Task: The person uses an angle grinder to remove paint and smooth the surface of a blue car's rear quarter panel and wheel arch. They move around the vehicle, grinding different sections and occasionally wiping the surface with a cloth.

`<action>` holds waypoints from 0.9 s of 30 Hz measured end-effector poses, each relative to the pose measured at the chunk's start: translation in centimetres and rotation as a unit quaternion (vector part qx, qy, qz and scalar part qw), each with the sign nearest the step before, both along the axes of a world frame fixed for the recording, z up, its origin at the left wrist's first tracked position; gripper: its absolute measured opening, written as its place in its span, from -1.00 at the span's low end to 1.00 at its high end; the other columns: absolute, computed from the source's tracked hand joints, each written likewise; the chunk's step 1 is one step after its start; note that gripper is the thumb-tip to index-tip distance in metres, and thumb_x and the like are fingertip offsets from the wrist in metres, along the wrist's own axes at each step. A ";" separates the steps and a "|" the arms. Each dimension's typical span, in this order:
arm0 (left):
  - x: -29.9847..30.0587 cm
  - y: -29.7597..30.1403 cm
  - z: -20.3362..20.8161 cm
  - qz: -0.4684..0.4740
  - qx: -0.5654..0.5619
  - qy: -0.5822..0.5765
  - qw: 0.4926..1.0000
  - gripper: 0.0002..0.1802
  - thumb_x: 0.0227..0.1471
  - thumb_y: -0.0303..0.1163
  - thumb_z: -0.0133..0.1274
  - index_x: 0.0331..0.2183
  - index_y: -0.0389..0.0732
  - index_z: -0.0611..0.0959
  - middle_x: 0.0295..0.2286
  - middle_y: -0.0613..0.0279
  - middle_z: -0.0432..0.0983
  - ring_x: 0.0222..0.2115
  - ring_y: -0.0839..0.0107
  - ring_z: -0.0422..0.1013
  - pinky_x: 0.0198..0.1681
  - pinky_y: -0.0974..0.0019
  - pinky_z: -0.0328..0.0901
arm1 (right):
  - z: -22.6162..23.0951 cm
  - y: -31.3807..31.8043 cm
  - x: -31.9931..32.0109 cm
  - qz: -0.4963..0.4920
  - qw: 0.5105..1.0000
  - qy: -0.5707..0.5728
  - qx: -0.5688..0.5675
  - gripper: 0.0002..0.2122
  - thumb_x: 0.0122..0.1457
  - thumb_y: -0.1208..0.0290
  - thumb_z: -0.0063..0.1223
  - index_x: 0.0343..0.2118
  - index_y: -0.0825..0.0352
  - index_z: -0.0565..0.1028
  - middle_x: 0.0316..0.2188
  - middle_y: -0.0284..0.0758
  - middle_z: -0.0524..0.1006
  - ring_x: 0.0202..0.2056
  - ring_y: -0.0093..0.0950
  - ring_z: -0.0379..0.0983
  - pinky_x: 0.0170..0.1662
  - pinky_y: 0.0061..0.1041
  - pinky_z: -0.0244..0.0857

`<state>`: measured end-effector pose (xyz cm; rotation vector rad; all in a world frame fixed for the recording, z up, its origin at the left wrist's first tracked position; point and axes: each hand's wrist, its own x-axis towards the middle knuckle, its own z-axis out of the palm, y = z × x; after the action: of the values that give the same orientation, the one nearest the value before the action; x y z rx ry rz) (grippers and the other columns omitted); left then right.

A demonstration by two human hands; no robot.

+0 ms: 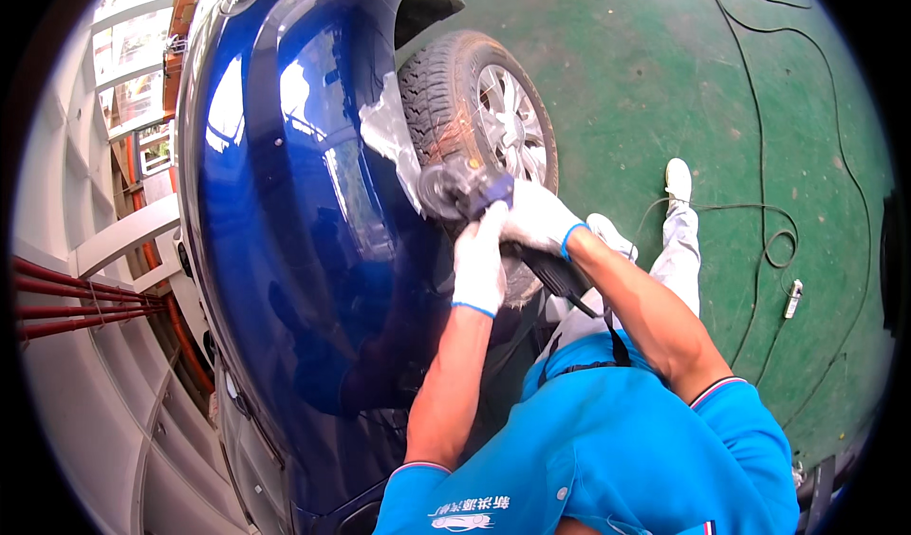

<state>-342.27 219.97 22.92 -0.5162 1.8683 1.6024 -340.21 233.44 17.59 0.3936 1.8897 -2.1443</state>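
Observation:
Both of my hands wear white gloves and grip a dark power sander [462, 192]. My left hand [479, 262] wraps the tool's front, just behind its round pad. My right hand [536, 220] holds the tool's body, and the black handle and cord run back under my right forearm. The pad presses against a dull grey sanded patch [387, 129] on the dark blue car body [285, 250], right at the edge of the wheel arch. The tyre and silver wheel [493, 118] sit just behind the tool.
Green workshop floor [664, 70] spreads to the right, crossed by black cables [759, 222] with a small plug [791, 299]. My white-trousered leg and white shoe [678, 180] rest on the floor. White structures and red pipes [76, 298] stand to the left.

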 end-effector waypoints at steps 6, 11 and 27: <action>2.1 -0.9 0.7 -0.024 -0.062 -0.028 0.997 -0.47 0.22 -0.07 0.19 0.02 -0.29 0.60 -0.12 0.15 0.61 -0.12 0.29 0.53 -0.06 0.10 0.44 | -1.4 -2.1 2.2 -0.034 0.996 0.053 -0.062 -0.59 0.04 0.10 0.25 -0.14 0.31 0.61 -0.30 -0.09 0.66 -0.22 -0.17 0.60 -0.07 -0.30 0.42; -5.7 2.3 1.9 -0.101 -0.130 0.017 0.986 -0.47 0.23 0.05 0.15 0.02 -0.18 0.64 -0.12 0.19 0.61 -0.08 0.29 0.51 -0.06 0.01 0.44 | -0.8 0.7 -4.8 -0.066 0.980 0.045 -0.180 -0.67 -0.01 0.31 0.32 -0.22 0.41 0.58 -0.38 -0.34 0.62 -0.37 -0.57 0.43 -0.24 -0.44 0.42; 10.8 3.9 0.5 -0.545 -0.319 0.376 0.678 -0.12 -0.12 -0.28 0.36 0.26 -0.11 0.43 0.26 -0.32 0.16 0.14 -0.22 0.32 0.12 -0.01 0.39 | -5.0 5.2 4.0 -0.245 0.886 -0.171 -0.355 -0.80 -0.03 0.44 0.35 -0.34 0.33 0.57 -0.54 -0.39 0.53 -0.56 -0.55 0.45 -0.46 -0.50 0.37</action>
<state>-331.42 223.83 23.45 1.0626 2.4871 0.2517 -336.25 238.62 12.58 1.0693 0.7695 -2.6483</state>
